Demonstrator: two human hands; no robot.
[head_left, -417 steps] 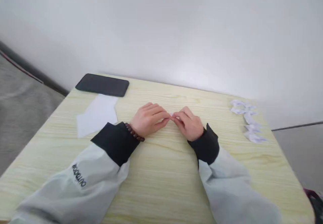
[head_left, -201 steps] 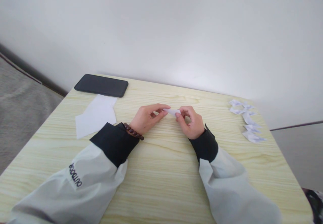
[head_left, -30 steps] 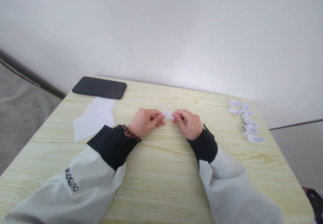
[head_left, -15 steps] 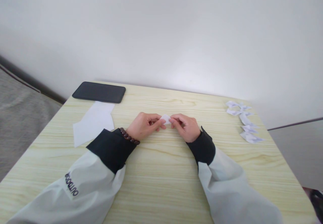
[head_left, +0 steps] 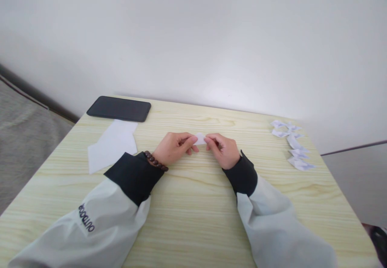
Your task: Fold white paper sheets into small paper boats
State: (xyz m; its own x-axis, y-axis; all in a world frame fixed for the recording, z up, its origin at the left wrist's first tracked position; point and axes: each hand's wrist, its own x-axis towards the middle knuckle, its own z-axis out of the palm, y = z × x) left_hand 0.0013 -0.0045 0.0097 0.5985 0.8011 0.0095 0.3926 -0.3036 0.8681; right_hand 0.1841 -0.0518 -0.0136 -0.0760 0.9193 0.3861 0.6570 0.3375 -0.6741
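Pinching its ends, the left hand [head_left: 172,148] and right hand [head_left: 224,150] are holding a small, seemingly part-folded paper [head_left: 200,140] between them. Finished-looking folded pieces [head_left: 299,163] are sitting far right; flat sheets [head_left: 113,143] are lying left.

A piece of paper [head_left: 200,140] is between the left hand [head_left: 173,148] and the right hand [head_left: 224,151], over the table [head_left: 193,219]. To their left lie paper sheets [head_left: 113,145], a phone [head_left: 119,109] just behind them near the far left corner. Folded papers [head_left: 292,142] lie grouped near the right edge, and a wall [head_left: 193,38] stands behind the table.
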